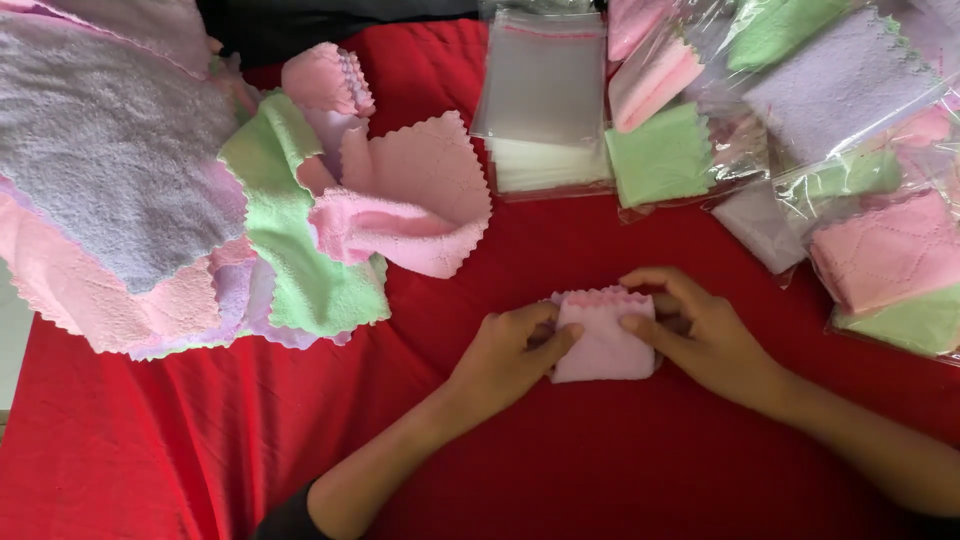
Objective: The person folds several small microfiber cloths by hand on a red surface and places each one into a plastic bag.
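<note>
Pinching a folded pink cloth point(604, 335) lower centre of frame on the red counter point(180, 450) — left hand point(505, 360) and right hand point(700, 335) both gripping its edges — risk: soft fleece likely springs open if either grip slackens.

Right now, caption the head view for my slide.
Left hand and right hand pinch a folded pink microfibre cloth on a red bedsheet beside a pile of pastel cloths.

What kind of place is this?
Probably a home packing spot: a red sheet holds loose cloths, empty clear bags and bagged cloths, while both hands fold a pink cloth.
</note>
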